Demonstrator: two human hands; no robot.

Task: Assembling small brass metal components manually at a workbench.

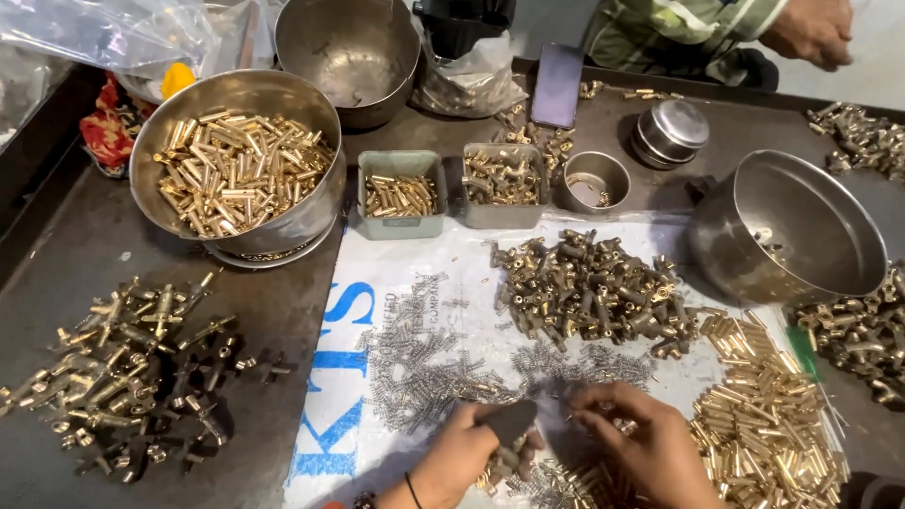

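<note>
brass tubes fill the large steel bowl (236, 170) at 10 o'clock; two small trays (402, 195) at 12 hold more. white sheet (377, 311) covers a dark table (283, 320). left hand (467, 457) grips a dark tool (509, 419); right hand (646, 443), fingers curled narrow, touches small springs (415, 368) at 6 o'clock. wrists are cut off.
</note>
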